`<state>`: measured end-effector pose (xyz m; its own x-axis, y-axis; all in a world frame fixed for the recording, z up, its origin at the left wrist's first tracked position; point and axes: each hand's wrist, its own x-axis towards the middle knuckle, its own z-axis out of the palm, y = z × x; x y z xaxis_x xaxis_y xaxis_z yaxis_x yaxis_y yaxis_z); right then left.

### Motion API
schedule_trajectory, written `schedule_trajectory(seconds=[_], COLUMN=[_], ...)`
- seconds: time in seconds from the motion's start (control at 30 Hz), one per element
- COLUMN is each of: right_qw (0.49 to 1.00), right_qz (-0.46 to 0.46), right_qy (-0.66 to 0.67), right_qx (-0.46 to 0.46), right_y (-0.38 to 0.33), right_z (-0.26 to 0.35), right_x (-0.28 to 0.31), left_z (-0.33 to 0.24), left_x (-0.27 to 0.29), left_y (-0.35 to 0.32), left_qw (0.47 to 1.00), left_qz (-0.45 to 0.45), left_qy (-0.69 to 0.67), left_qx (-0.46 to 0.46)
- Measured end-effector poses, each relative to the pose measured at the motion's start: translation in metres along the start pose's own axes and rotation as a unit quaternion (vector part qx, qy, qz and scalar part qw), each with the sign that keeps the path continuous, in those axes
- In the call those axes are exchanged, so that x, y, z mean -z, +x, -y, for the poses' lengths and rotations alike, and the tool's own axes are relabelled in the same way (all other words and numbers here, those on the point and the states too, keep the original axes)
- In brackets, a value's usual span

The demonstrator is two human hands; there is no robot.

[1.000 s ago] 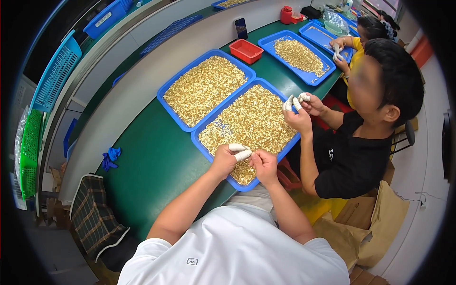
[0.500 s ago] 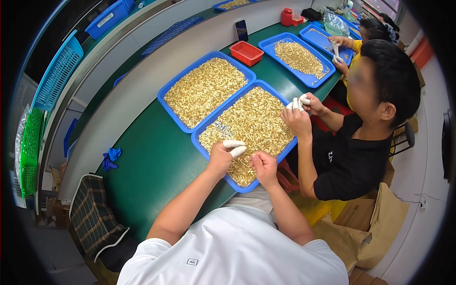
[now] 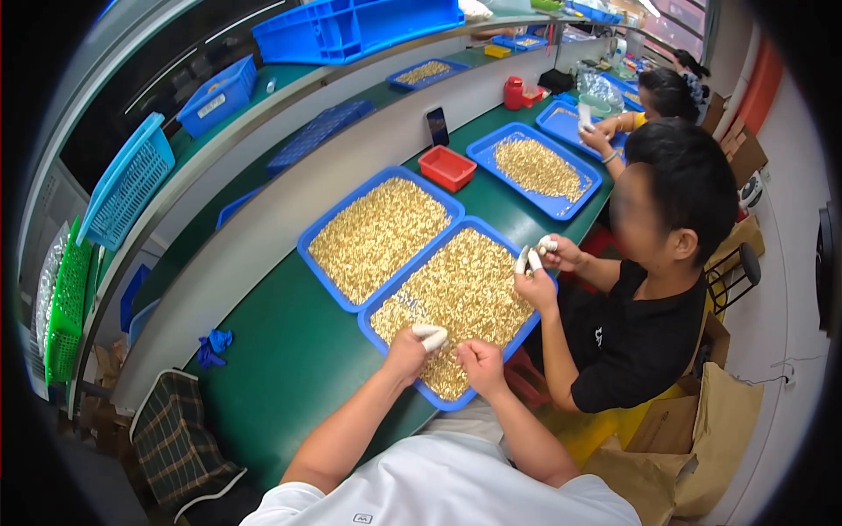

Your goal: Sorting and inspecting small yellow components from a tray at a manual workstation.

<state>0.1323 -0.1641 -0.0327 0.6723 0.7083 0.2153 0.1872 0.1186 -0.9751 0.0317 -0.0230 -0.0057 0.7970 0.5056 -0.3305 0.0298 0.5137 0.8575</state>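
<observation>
Over the near blue tray (image 3: 375,331), which is spread with small gold-coloured metal pieces (image 3: 465,285), both my hands are held close together. White finger covers wrap the thumb and a finger of my left hand (image 3: 412,351); these are pressed together in a pinch. Just to its right, my right hand (image 3: 482,365) is bare, its thumb and forefinger also closed in a pinch. Whatever lies between the fingertips of either hand is too small to make out. A second blue tray (image 3: 309,254) of similar gold pieces stands against the near one, on its far left side.
On my right a co-worker (image 3: 645,324) in black, wearing finger covers, handles something above the same tray. Farther along the green table (image 3: 272,316) are a red bin (image 3: 448,169), a phone (image 3: 437,128) and another blue tray (image 3: 526,200). Blue gloves (image 3: 213,347) lie at left.
My head view has tilted up, so the trays and hands sit lower in the picture. My left thumb and finger have come closer together. Both hands stay over the near tray.
</observation>
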Motion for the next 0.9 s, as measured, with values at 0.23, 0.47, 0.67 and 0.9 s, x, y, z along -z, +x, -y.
schedule_trajectory(seconds=[0.23,0.47,0.67,0.9], right_qw=[0.999,1.0,0.999,0.999], right_qz=[-0.011,-0.007,0.023,0.029], right_qy=[-0.026,0.019,0.0,-0.014], right_qx=[0.016,0.005,0.035,0.017], right_y=[0.001,0.002,0.003,0.004], right_z=[0.002,-0.002,-0.002,0.006], right_x=[-0.001,0.001,0.003,0.004], left_z=[0.005,-0.014,-0.027,-0.037], left_x=[-0.008,0.0,0.0,0.002], left_y=[-0.002,-0.002,-0.002,-0.003], left_qw=[0.999,0.99,0.968,0.958], left_qz=[0.038,-0.063,-0.003,0.019], left_qy=[0.03,0.084,0.218,0.274], left_qx=[-0.013,-0.097,-0.122,-0.086])
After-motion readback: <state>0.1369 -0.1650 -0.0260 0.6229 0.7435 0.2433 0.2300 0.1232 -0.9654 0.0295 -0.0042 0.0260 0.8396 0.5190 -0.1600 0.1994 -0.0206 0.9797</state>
